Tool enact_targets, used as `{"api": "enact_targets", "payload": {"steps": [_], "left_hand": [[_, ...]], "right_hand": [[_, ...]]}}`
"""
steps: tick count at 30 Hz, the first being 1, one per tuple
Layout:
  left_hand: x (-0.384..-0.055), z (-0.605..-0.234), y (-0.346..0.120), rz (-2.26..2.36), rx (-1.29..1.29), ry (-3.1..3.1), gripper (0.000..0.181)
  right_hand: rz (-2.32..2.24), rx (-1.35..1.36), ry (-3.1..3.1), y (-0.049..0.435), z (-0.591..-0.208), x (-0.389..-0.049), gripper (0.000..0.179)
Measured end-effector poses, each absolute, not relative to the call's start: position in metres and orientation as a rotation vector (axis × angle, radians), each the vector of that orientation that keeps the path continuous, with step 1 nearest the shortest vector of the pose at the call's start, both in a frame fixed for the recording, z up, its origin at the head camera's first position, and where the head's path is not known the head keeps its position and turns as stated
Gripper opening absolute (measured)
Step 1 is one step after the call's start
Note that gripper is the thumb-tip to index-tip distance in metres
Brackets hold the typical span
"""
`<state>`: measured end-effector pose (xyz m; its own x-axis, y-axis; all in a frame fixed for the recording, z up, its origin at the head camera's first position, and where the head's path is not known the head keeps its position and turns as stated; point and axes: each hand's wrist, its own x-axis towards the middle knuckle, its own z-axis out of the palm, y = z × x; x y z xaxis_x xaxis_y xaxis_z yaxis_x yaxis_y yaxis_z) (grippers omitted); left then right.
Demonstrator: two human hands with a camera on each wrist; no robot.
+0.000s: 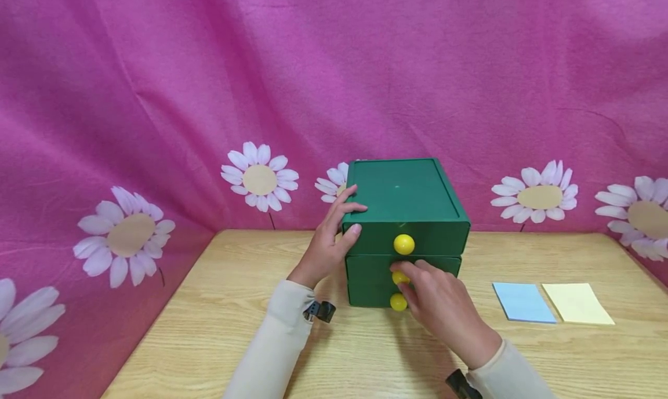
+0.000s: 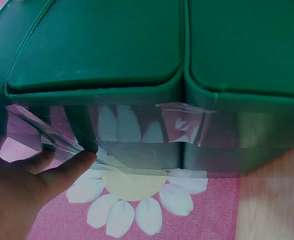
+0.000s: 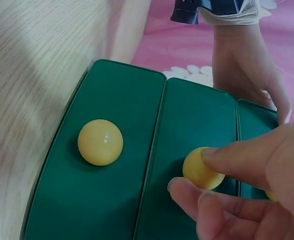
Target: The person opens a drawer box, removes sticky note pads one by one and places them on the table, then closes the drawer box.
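A green drawer cabinet [image 1: 407,190] with three stacked drawers stands on the table, a round yellow knob on each front. My left hand [image 1: 329,242] steadies its upper left side, fingertips over the top edge and thumb near the front corner. In the left wrist view, the fingers [image 2: 69,172] touch the glossy side wall. With thumb and fingers, my right hand [image 1: 446,306] pinches the middle knob [image 3: 203,169]. The bottom knob [image 3: 100,142] is free, as is the top knob [image 1: 404,244]. All three drawer fronts look about flush with the cabinet.
To the right of the cabinet, a blue sticky-note pad [image 1: 524,302] and a pale yellow pad [image 1: 578,304] lie side by side on the wooden table [image 1: 250,271]. A pink cloth [image 1: 334,68] with white flowers hangs behind and at the sides.
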<state>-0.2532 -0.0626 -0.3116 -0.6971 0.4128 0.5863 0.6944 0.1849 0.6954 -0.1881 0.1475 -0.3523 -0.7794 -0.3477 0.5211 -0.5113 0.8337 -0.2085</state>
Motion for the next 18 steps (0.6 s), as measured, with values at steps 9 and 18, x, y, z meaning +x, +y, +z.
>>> {"api": "enact_targets", "payload": {"steps": [9,18], "left_hand": [[-0.2531,-0.3112,-0.0624,-1.53,-1.06,-2.181,0.035],[-0.2541,-0.3127,-0.0627,-1.522,-1.072,-2.176,0.034]], "right_hand": [[0.497,0.644,-2.546,0.15,-0.3533,-0.1909,0.028],[0.496,0.651,-2.521,0.1513,-0.3552,-0.1921,0.027]]}}
